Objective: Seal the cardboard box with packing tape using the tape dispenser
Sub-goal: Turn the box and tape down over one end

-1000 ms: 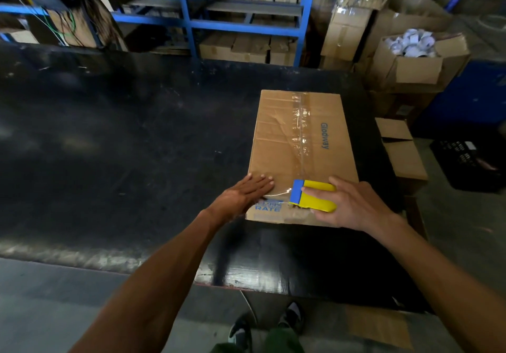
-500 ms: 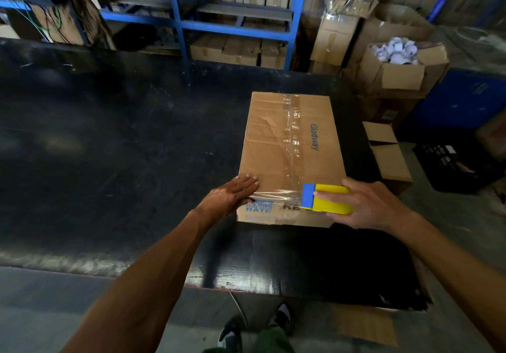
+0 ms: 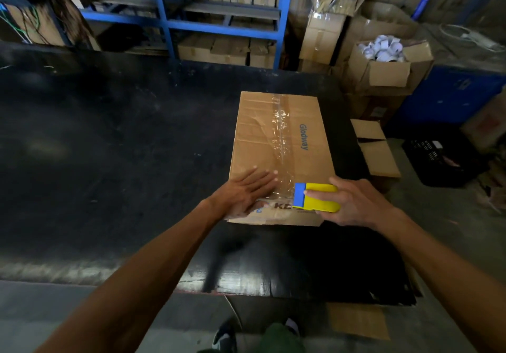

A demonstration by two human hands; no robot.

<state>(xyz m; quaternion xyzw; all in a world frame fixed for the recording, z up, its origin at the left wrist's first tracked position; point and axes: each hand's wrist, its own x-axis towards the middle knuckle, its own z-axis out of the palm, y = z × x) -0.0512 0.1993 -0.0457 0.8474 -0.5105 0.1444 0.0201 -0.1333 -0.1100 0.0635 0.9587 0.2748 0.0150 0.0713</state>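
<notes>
A flat brown cardboard box (image 3: 257, 139) printed "Glodway" lies on the black table (image 3: 109, 147), with a wrinkled strip of clear tape (image 3: 282, 131) running down its middle seam. My right hand (image 3: 353, 202) grips a yellow tape dispenser with a blue front (image 3: 315, 199) at the box's near right end. A short clear stretch of tape spans from the dispenser leftward across the near end. My left hand (image 3: 243, 194) lies flat, fingers spread, on the box's near left corner, pressing on that tape.
Off the table's right edge stand a small closed carton (image 3: 377, 150) and an open carton of white rolls (image 3: 383, 59). A black crate (image 3: 438, 161) sits on the floor at right. Blue shelving (image 3: 224, 24) with stacked boxes stands behind the table.
My right hand has drawn the dispenser rightward along the box's near end, lengthening the tape. My left hand has slid slightly forward onto the box, flatter than before.
</notes>
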